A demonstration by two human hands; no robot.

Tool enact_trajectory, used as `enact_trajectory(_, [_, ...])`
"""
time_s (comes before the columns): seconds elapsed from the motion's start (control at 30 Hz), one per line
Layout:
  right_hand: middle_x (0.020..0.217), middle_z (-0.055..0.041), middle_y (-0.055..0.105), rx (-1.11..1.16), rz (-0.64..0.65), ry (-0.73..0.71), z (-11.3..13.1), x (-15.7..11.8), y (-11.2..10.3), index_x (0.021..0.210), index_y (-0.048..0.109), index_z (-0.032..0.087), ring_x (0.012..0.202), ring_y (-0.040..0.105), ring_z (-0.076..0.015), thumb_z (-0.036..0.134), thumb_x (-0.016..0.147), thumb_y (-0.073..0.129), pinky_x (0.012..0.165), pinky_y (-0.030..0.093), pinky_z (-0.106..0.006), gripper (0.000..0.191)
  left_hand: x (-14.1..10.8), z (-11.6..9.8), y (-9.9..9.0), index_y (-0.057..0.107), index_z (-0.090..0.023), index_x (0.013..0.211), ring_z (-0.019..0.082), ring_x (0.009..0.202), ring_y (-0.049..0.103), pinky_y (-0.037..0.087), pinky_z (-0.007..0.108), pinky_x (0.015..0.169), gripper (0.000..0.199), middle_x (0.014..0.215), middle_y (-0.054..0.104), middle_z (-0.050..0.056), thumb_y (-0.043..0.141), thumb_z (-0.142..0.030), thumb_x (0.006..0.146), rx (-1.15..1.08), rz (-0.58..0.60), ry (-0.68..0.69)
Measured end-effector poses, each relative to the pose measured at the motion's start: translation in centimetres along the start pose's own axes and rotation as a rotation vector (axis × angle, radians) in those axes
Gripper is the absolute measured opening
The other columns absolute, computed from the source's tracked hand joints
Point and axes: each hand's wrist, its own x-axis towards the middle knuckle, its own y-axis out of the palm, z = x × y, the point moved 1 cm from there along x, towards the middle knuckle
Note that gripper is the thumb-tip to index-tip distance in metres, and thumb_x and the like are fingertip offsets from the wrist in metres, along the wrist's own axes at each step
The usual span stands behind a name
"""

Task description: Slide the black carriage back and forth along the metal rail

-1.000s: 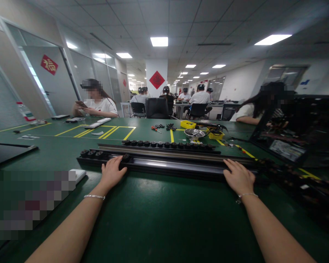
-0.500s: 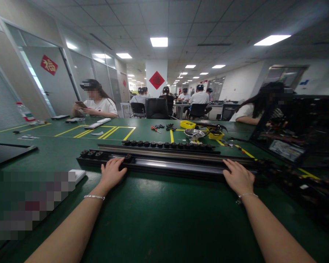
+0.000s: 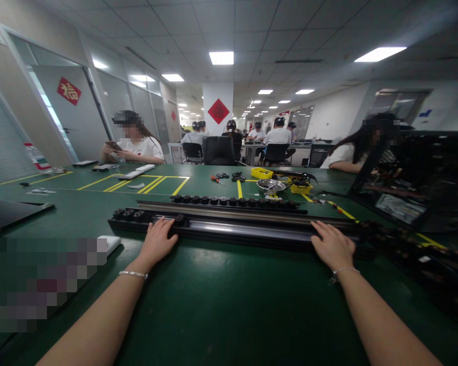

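Note:
A long black metal channel [image 3: 229,232] lies crosswise on the green table. My left hand [image 3: 158,241] rests on its near edge towards the left end, fingers spread, beside a small black round part [image 3: 179,220] in the channel. Several similar black parts [image 3: 128,214] sit at the left end. On the right, my right hand [image 3: 333,245] lies over the channel with its fingers stretched out. Neither hand is wrapped round anything. Behind the channel is a strip [image 3: 229,201] bearing a row of black round parts.
Farther back are a metal bowl [image 3: 270,186], yellow bins [image 3: 262,173] and an orange-handled screwdriver [image 3: 217,179]. A white bar [image 3: 137,172] lies at the back left. Dark equipment [image 3: 416,254] stands at the right. People sit across the table, and part of another person's hand shows at the left edge.
My left hand has shifted very slightly to the right in the picture, along with the whole view. Both hands still rest at the channel.

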Motion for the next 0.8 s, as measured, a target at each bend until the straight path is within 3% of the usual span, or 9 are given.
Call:
enact_trajectory(0.37, [0.130,0.0003,0.055,0.047,-0.039,-0.009,-0.44,0.25,0.47,0.120,0.059,0.031,0.121,0.042,-0.0232,0.031,0.078,0.034,0.099,0.028,-0.048,0.049,-0.03,0.03,0.02,0.047,-0.011,0.129,0.027,0.134,0.031,0.018,0.051,0.111,0.056,0.137,0.047,0.013,0.041,-0.035,0.079,0.001,0.022,0.012])
enact_trajectory(0.8, [0.130,0.0049,0.054,0.029,-0.038,0.013,-0.45,0.07,0.19,0.121,0.058,0.036,0.121,0.042,-0.0222,0.031,0.078,0.034,0.099,0.028,-0.047,0.050,-0.17,-0.32,-0.09,0.049,-0.018,0.128,0.028,0.130,0.036,0.019,0.052,0.109,0.054,0.132,0.052,0.011,0.046,-0.034,0.077,0.000,-0.005,0.039])
